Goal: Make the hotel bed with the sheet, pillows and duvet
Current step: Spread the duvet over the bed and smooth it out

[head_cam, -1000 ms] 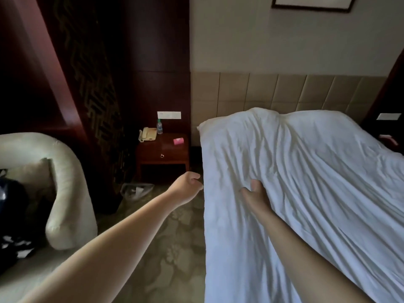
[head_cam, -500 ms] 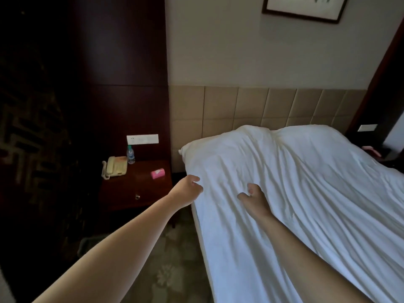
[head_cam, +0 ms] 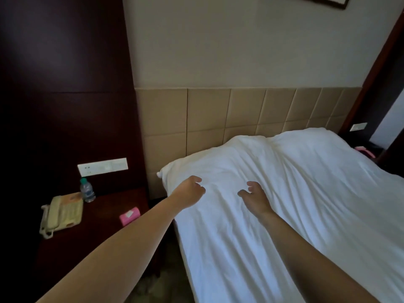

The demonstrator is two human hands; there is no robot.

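Beige headboard (head_cam: 207,119) panels are set across mid-frame. The duvet (head_cam: 306,193) is spread below them, long axis running from lower frame to headboard. The left hand (head_cam: 190,192) and right hand (head_cam: 255,197) are positioned over its upper-left end, fingers loosely curled, nothing gripped; the left hand is nearer the side edge.

The bed (head_cam: 218,270) lies under a creased white duvet (head_cam: 306,193), humped near the headboard (head_cam: 207,114), perhaps over pillows (head_cam: 168,171).

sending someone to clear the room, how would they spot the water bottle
Look at the dark nightstand left of the bed. At its back, under the white switch panel, stands the water bottle. It alone is upright and clear, green-capped, unlike the beige phone and pink box.
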